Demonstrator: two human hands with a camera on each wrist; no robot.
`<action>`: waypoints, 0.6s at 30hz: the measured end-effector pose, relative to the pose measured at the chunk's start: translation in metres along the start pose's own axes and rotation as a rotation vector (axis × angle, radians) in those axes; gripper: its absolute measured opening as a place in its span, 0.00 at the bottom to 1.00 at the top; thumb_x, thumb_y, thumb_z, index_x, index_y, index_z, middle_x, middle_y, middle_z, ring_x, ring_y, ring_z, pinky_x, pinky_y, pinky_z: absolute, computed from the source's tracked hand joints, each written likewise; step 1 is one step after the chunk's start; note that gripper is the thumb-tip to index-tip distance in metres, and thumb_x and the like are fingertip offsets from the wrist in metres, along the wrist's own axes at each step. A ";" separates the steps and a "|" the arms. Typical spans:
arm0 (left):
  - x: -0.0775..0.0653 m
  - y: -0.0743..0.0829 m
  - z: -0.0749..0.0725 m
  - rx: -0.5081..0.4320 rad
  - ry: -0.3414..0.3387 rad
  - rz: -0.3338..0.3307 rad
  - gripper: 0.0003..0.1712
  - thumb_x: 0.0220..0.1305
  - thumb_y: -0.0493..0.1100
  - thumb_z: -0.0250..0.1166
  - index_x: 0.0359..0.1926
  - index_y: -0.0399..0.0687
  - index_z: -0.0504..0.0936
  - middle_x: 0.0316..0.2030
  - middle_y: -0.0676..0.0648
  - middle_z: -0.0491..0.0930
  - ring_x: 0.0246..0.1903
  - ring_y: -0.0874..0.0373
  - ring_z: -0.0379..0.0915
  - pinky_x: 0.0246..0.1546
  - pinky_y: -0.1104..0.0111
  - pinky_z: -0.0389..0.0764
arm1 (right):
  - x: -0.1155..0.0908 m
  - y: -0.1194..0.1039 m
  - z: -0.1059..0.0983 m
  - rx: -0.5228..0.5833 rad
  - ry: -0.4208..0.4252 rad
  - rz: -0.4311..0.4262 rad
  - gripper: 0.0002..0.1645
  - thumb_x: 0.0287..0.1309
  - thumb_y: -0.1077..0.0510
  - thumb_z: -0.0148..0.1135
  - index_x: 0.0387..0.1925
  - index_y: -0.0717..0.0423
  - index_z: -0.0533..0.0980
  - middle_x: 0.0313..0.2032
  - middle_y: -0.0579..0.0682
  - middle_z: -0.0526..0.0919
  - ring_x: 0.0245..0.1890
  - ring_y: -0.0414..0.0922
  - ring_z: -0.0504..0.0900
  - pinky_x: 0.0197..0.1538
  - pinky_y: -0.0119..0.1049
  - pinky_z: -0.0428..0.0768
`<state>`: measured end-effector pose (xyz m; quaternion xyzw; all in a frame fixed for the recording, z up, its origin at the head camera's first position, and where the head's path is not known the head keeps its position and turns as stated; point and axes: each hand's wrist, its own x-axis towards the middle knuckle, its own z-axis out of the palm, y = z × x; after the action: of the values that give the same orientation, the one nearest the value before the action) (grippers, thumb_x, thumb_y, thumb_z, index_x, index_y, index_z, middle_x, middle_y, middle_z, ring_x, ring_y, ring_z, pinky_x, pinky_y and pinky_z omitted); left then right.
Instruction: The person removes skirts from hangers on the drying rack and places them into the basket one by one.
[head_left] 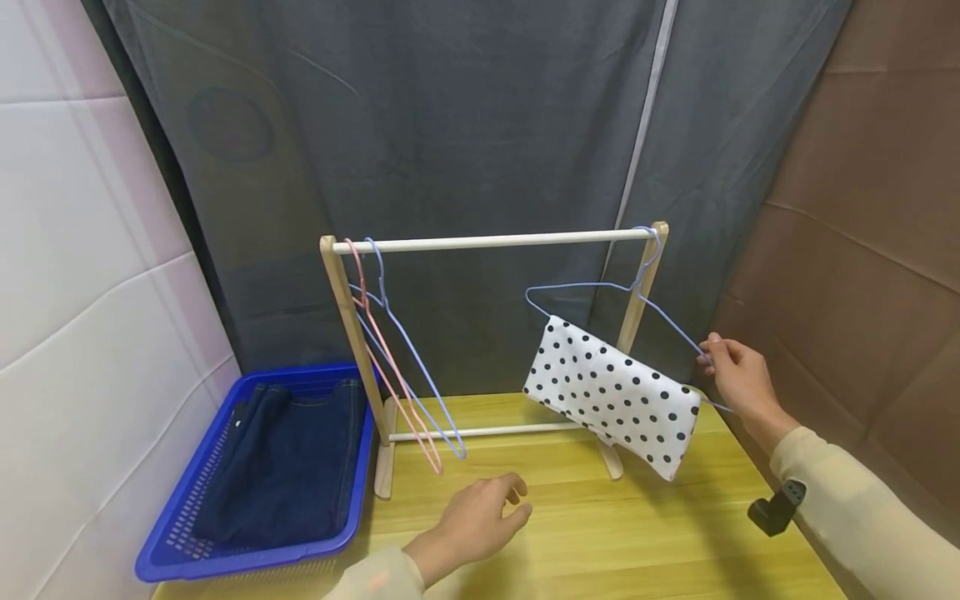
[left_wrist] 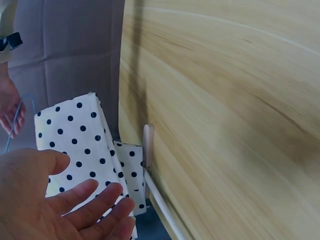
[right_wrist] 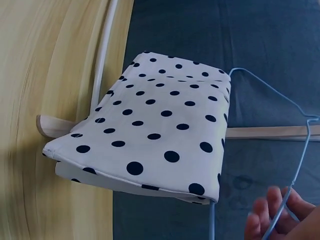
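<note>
A blue hanger (head_left: pixel 581 285) hooks over the right end of the rack's top rail, tilted down to the right. Folded over its lower bar hangs a white cloth with black polka dots (head_left: pixel 615 392). My right hand (head_left: pixel 742 379) pinches the hanger's right arm between thumb and fingers, beside the cloth; the right wrist view shows the hanger wire (right_wrist: pixel 280 212) in those fingers. My left hand (head_left: pixel 480 517) hovers over the table in front of the rack, fingers loosely bent, holding nothing. In the left wrist view, that hand (left_wrist: pixel 75 200) overlaps the dotted cloth.
The wooden rack (head_left: pixel 352 333) stands on the wood-grain table (head_left: pixel 555 533). At its left end hang a pink hanger (head_left: pixel 397 387) and blue hangers (head_left: pixel 423 371). A blue basket (head_left: pixel 247 562) at left holds folded dark denim (head_left: pixel 285 467). A grey curtain (head_left: pixel 465 125) hangs behind.
</note>
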<state>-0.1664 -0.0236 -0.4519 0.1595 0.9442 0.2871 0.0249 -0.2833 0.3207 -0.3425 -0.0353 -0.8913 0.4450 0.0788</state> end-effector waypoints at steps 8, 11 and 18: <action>-0.002 0.006 0.004 -0.011 0.013 -0.014 0.16 0.63 0.55 0.60 0.44 0.51 0.81 0.39 0.50 0.86 0.36 0.55 0.83 0.30 0.65 0.78 | 0.003 0.002 0.001 0.017 -0.068 0.028 0.38 0.70 0.34 0.37 0.54 0.63 0.73 0.30 0.37 0.78 0.32 0.37 0.77 0.39 0.26 0.77; -0.002 0.009 0.007 -0.015 0.018 -0.023 0.16 0.62 0.55 0.60 0.44 0.51 0.81 0.39 0.50 0.86 0.36 0.55 0.82 0.30 0.65 0.78 | 0.005 0.003 0.000 0.017 -0.072 0.013 0.37 0.71 0.36 0.38 0.52 0.64 0.74 0.28 0.37 0.77 0.32 0.38 0.76 0.37 0.25 0.77; -0.003 0.017 0.012 -0.012 0.042 -0.041 0.14 0.62 0.54 0.61 0.43 0.51 0.81 0.39 0.50 0.86 0.36 0.55 0.82 0.30 0.65 0.78 | 0.008 0.003 -0.003 0.002 -0.089 0.058 0.37 0.70 0.35 0.39 0.55 0.63 0.75 0.33 0.39 0.75 0.40 0.38 0.72 0.42 0.24 0.75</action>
<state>-0.1568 -0.0050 -0.4530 0.1339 0.9458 0.2956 0.0121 -0.2907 0.3261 -0.3427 -0.0412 -0.8922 0.4490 0.0262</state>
